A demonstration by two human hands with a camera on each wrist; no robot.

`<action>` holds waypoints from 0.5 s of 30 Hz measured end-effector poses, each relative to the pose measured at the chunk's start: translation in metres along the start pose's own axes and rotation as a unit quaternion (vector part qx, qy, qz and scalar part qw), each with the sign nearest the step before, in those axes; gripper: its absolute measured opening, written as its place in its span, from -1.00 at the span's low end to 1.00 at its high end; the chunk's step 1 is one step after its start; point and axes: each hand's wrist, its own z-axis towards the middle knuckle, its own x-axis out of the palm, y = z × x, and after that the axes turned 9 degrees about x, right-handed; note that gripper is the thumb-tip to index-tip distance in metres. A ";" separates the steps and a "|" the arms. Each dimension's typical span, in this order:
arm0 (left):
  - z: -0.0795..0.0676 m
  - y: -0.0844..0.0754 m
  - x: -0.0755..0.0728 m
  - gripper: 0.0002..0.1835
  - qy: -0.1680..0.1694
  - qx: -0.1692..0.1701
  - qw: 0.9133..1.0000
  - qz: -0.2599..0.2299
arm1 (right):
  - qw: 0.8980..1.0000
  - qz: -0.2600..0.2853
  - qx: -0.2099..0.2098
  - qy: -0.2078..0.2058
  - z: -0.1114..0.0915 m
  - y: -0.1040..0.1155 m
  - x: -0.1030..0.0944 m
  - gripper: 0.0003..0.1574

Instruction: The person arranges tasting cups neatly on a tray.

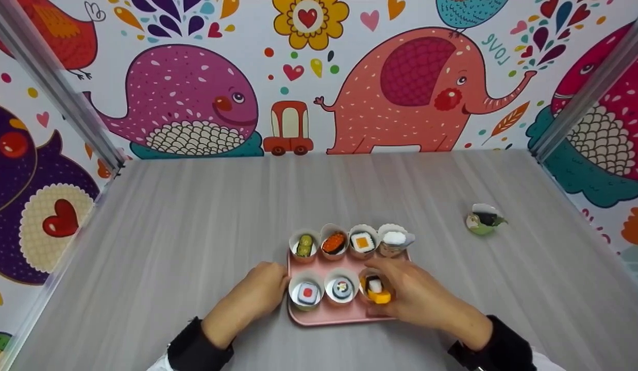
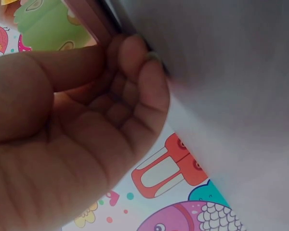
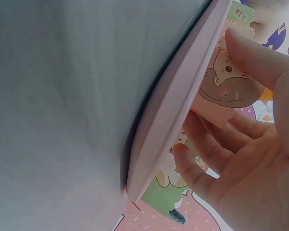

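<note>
A pink tray (image 1: 332,317) bears two rows of paper cups with toy sushi. My left hand (image 1: 262,288) pinches the tray's left edge between thumb and curled fingers. At the front right, my right hand (image 1: 417,293) grips a paper cup (image 3: 236,91) with a cartoon animal on its side, thumb on one side and fingers on the other. In that cup sit a yellow piece (image 1: 379,297) and a black-and-white one. Left of it stand a cup with a sushi roll (image 1: 342,288) and one with a red-centred piece (image 1: 308,292).
The tray's back row has cups with a green piece (image 1: 304,246), orange roe sushi (image 1: 333,242), a yellow-centred square (image 1: 362,241) and a white piece (image 1: 394,237). Apart on the table, a green cup (image 1: 481,228) holds a dark piece. Patterned walls (image 1: 298,77) border the table.
</note>
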 end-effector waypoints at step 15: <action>0.000 -0.002 0.000 -0.64 0.006 -0.011 1.000 0.006 | 0.999 -0.023 -0.010 -0.021 -0.017 -0.015 -0.025 0.01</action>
